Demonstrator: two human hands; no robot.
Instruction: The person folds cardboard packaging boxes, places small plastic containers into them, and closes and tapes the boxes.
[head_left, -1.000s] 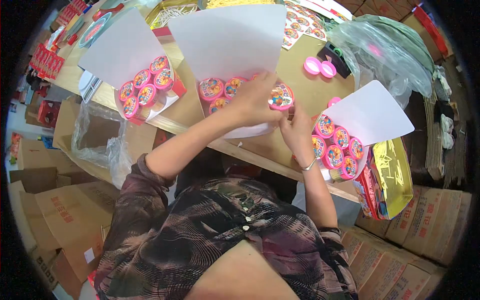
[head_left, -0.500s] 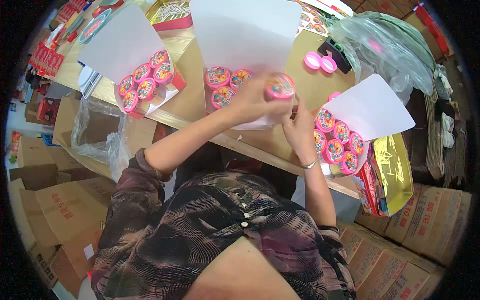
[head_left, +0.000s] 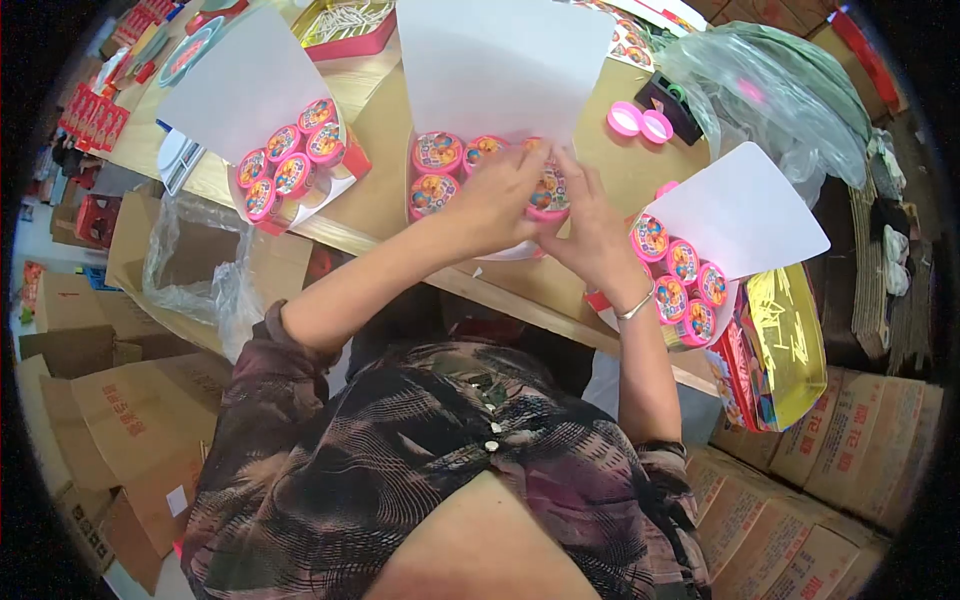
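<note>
1. Reaching in from the lower left, the left forearm slants up to the left hand (head_left: 495,205), palm down at upper centre.
2. From the lower right, the right forearm, wearing a bracelet (head_left: 637,303), rises steeply; the right hand (head_left: 592,235) angles up-left.
3. Between the hands sits a pink-lidded tub (head_left: 549,192) with a colourful round sticker, partly covered by fingers, at the right of the middle box (head_left: 500,75), whose white flap stands raised.
4. The left hand's fingers bend beside the tub; whether they grip it, I cannot tell.
5. The right hand is moderately open, thumb apart from the fingers, against the tub's right side.
</note>
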